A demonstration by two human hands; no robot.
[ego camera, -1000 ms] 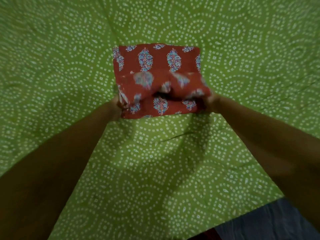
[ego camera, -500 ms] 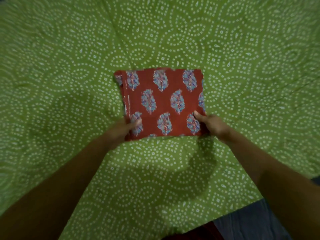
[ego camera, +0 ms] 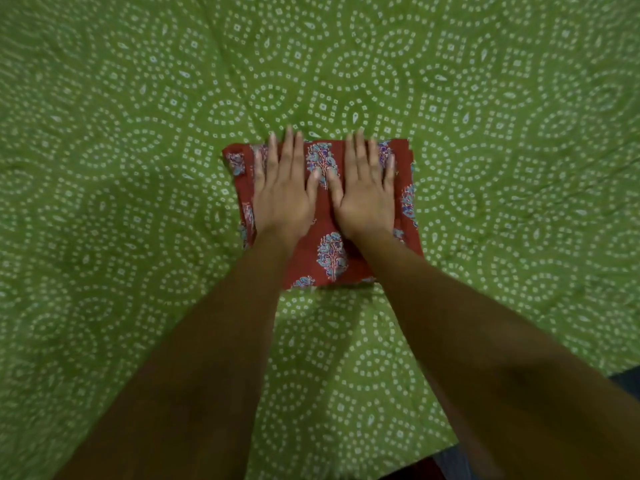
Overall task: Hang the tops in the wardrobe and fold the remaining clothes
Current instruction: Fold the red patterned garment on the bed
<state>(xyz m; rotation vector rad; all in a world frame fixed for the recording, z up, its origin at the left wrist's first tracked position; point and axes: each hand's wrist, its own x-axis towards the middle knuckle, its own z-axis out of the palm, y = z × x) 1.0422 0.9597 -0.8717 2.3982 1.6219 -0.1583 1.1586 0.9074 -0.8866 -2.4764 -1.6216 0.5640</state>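
Left hand (ego camera: pixel 282 199) and right hand (ego camera: pixel 367 199) lie flat, fingers straight, gripping nothing, side by side on the folded red cloth (ego camera: pixel 332 258) on the green sheet (ego camera: pixel 138 168), apparently pressing its folds flat.

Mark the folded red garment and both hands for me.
folded red garment (ego camera: pixel 331 255), head view, on the bare printed patch between the wrists.
left hand (ego camera: pixel 284 199), head view, on the back of the hand.
right hand (ego camera: pixel 366 199), head view, on the back of the hand.

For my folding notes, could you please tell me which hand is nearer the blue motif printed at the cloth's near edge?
Right, narrowly. The right hand lies flat just beyond the motif; the left hand lies flat farther off, beyond and left.
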